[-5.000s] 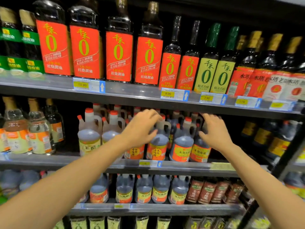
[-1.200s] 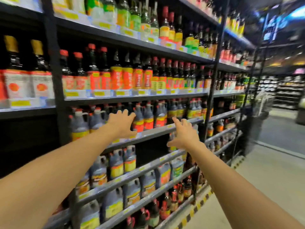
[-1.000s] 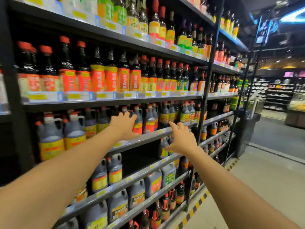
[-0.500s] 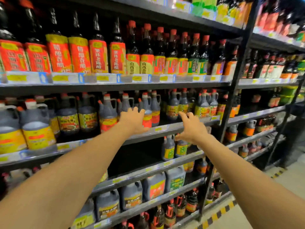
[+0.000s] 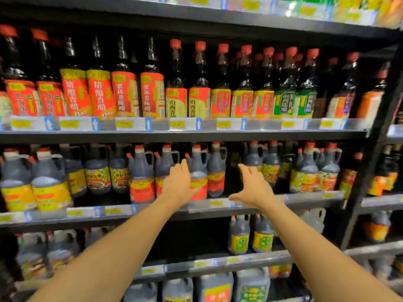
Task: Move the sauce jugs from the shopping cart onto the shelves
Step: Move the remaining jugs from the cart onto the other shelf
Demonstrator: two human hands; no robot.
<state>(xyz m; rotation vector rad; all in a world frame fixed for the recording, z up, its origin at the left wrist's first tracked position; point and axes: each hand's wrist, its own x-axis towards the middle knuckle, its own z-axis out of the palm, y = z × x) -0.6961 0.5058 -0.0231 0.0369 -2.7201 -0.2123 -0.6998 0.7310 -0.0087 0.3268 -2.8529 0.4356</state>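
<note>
Dark sauce jugs (image 5: 140,177) with red caps stand in a row along the front edge of the middle shelf (image 5: 305,199), with one gap in the line. Your left hand (image 5: 181,184) reaches in front of a red-labelled jug (image 5: 199,168), fingers straight, gripping nothing; contact cannot be told. Your right hand (image 5: 254,189) hovers spread before the gap, holding nothing. Tall bottles (image 5: 126,92) crowd the shelf above.

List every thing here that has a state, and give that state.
left hand, open, fingers straight, holding nothing.
right hand, open, holding nothing.
red-label jugs, upright, capped.
middle shelf, stocked, with a dark gap in the front row between the hands.
tall bottles, upright, capped.
green-label jugs, upright, capped.
</note>
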